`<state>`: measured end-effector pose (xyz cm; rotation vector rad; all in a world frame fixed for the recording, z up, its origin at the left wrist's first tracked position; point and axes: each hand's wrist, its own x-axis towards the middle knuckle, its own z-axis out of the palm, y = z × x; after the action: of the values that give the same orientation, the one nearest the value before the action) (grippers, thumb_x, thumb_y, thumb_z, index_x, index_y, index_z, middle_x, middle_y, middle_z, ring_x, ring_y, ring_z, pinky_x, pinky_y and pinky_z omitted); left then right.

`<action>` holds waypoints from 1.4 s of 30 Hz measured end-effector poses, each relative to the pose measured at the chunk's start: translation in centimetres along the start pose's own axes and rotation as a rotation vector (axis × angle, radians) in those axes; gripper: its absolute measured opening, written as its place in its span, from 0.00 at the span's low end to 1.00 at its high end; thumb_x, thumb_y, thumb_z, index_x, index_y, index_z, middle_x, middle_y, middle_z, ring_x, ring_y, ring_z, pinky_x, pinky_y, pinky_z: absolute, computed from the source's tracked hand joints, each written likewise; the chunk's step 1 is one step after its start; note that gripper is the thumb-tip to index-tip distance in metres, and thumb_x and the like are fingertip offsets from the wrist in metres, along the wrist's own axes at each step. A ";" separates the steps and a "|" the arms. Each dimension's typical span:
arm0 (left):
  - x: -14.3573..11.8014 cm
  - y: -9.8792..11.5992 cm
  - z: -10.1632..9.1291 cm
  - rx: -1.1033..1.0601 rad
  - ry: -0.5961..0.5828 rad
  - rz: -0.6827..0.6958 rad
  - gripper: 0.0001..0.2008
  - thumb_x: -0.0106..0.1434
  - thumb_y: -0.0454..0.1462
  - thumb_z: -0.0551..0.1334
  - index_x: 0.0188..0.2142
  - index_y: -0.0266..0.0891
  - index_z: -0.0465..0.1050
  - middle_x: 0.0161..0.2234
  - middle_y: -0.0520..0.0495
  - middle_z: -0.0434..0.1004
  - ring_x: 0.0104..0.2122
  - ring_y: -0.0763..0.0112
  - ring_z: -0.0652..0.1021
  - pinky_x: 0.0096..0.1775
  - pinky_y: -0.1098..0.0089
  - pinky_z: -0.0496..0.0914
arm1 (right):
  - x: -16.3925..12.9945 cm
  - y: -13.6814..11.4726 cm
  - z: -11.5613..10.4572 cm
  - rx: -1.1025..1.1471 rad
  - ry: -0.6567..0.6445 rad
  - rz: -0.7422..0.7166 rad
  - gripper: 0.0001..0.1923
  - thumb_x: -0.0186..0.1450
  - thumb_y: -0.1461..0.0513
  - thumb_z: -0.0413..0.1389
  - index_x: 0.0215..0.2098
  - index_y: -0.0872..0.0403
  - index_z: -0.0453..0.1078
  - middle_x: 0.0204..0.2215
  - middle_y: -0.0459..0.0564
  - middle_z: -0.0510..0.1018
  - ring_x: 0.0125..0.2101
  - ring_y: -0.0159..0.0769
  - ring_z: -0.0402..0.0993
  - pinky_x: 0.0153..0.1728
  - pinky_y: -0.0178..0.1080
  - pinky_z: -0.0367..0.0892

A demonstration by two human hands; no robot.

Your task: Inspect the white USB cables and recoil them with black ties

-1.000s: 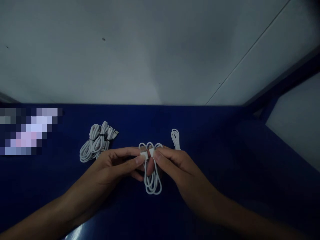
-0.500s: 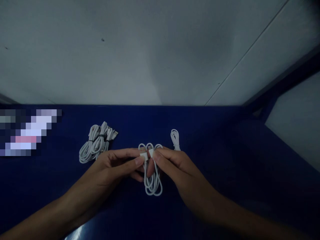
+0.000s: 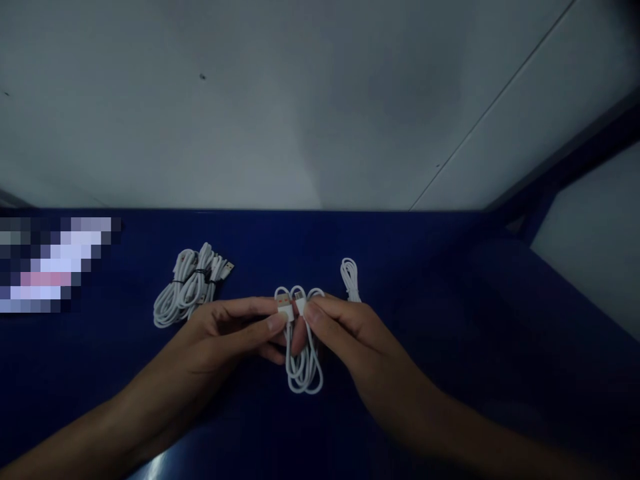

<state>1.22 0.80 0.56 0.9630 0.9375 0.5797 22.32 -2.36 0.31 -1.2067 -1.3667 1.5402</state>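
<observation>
Between my hands hangs a white USB cable (image 3: 304, 373), folded into long loops, its two plugs side by side at the top. My left hand (image 3: 220, 337) pinches it at the wide USB plug (image 3: 285, 311) with thumb and forefinger. The smaller plug (image 3: 300, 303) and the loops next to it are pinched by my right hand (image 3: 357, 333). Part of the coil lies hidden behind my fingers. Beyond my left hand is a pile of bundled white cables (image 3: 187, 283) with dark ties. Another coiled white cable (image 3: 350, 277) rests just beyond my right hand, partly covered by it.
The blue tabletop (image 3: 280, 247) meets a pale grey wall (image 3: 250, 133) at its back edge. A blurred-out, pixelated patch (image 3: 65, 260) covers something at the far left. A dark blue frame bar (image 3: 565, 177) slants up on the right.
The wide plug in my left hand has tilted slightly, so its metal face shows more clearly. Both hands keep their pinch, and the view has shifted a little.
</observation>
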 end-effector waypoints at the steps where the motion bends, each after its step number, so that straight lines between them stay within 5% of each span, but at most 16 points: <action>1: 0.0 0.0 0.0 -0.002 0.001 0.000 0.13 0.74 0.46 0.72 0.36 0.41 0.89 0.35 0.47 0.85 0.35 0.69 0.79 0.40 0.73 0.76 | 0.0 0.0 0.0 0.003 0.004 0.006 0.25 0.84 0.51 0.50 0.33 0.51 0.76 0.37 0.45 0.78 0.39 0.35 0.73 0.43 0.41 0.66; 9: -0.5 0.3 -0.2 -0.041 -0.040 -0.013 0.12 0.75 0.42 0.70 0.38 0.41 0.90 0.36 0.47 0.85 0.38 0.68 0.81 0.45 0.73 0.77 | 0.1 -0.4 0.4 -0.002 0.006 0.020 0.26 0.85 0.50 0.49 0.32 0.50 0.74 0.34 0.43 0.77 0.38 0.36 0.72 0.44 0.42 0.66; 42: -0.1 0.4 0.5 0.020 -0.006 -0.007 0.15 0.74 0.48 0.72 0.35 0.42 0.89 0.33 0.48 0.81 0.34 0.69 0.75 0.38 0.72 0.73 | -0.4 0.5 0.2 0.053 0.022 0.013 0.25 0.85 0.50 0.49 0.34 0.50 0.76 0.36 0.46 0.77 0.37 0.36 0.71 0.42 0.41 0.65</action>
<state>1.62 0.70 1.12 0.9780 0.9423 0.5621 22.29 -2.86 -0.13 -1.1985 -1.2982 1.5578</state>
